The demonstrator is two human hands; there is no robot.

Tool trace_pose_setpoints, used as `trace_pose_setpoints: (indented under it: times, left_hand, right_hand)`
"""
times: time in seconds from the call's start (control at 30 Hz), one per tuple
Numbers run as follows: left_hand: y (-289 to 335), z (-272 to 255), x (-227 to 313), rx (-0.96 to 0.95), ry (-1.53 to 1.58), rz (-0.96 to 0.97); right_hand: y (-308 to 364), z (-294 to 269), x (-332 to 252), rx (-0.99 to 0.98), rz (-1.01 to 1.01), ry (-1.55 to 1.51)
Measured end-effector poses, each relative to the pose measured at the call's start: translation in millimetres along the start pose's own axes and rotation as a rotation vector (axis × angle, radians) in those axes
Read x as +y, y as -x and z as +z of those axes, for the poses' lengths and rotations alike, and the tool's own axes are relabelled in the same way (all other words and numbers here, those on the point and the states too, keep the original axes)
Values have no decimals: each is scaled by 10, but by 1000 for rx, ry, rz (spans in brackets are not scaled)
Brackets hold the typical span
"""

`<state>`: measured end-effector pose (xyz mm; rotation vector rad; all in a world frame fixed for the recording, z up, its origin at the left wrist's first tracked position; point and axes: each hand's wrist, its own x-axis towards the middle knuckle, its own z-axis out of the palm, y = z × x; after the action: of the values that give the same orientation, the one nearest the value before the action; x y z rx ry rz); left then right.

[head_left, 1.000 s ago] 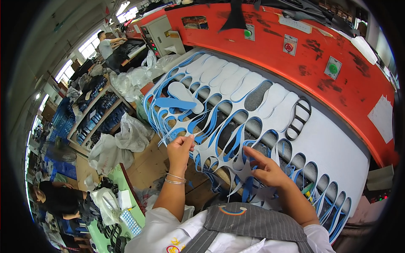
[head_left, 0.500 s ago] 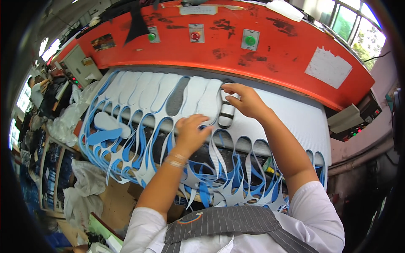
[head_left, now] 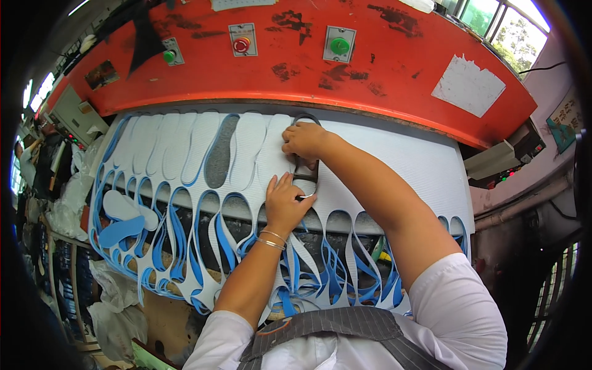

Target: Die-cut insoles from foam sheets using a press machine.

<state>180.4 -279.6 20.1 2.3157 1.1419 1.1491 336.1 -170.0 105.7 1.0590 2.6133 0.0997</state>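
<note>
A dark-rimmed, insole-shaped cutting die stands on the white ribbed foam sheet, just right of a row of cut insole shapes. My right hand is closed over the die's upper part and covers much of it. At its lower end lies my left hand, fingers spread on the sheet and thumb close to the die's rounded heel. One grey insole shape sits among the white ones. Below the row hang blue-and-white strips of offcut.
Behind the sheet runs a red machine beam with a red button and green buttons. Loose white insoles and a blue one lie on the offcuts at left. Plastic bags stand at lower left.
My right hand has come down onto the die and closed on it. My left hand has moved to the die's lower end. The view has shifted, too.
</note>
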Motion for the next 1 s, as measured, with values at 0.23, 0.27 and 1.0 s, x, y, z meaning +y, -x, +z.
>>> trace_pose_setpoints:
  times: [0.23, 0.27, 1.0]
  left_hand:
    - [-279, -176, 269, 79, 208, -89]
    - [-226, -146, 284, 60, 313, -198]
    - [-1141, 771, -237, -355, -390, 86]
  right_hand:
    - [36, 177, 240, 304, -148, -109]
    - [60, 222, 255, 359, -204, -125]
    - [1049, 738, 280, 92, 1234, -645]
